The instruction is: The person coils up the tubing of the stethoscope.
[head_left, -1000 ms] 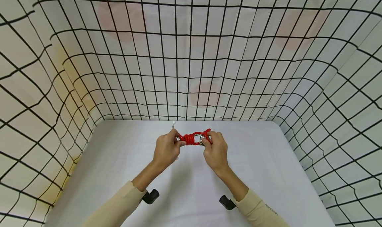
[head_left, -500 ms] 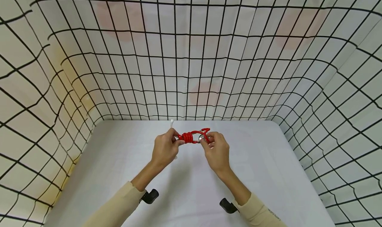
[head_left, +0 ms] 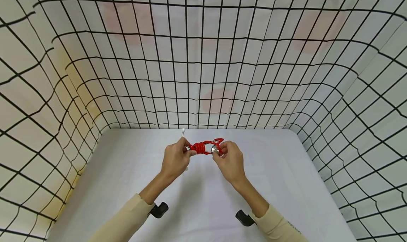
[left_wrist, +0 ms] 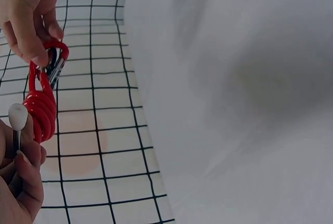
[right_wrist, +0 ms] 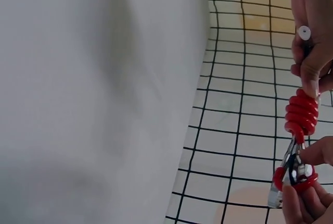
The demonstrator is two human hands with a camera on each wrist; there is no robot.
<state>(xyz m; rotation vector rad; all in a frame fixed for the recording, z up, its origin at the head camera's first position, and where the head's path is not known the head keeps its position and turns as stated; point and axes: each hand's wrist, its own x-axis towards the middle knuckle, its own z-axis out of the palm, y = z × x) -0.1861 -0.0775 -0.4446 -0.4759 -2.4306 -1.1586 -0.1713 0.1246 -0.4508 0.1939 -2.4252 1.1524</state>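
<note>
A red coiled cord [head_left: 199, 148] is held up between both hands, its turns wound tightly in the middle. My left hand [head_left: 175, 159] pinches its left end, where a thin rod with a white tip [head_left: 183, 130] sticks up past the fingers. My right hand [head_left: 231, 161] holds the looped right end, with the thumb close to a round silver metal part [head_left: 214, 149] inside the red loop. Slim metal and a black piece [right_wrist: 292, 168] show beside that loop in the right wrist view. The fingers hide parts of both ends.
A white-covered table [head_left: 203, 206] lies under the hands. Black grid netting [head_left: 203, 72] rises at the back and both sides, before pale sheets. Black wrist-worn devices [head_left: 159, 210] sit under both wrists.
Both hands and the red cord have drifted slightly left. The right thumb and fingers have shifted on the loop, and more of the silver part shows.
</note>
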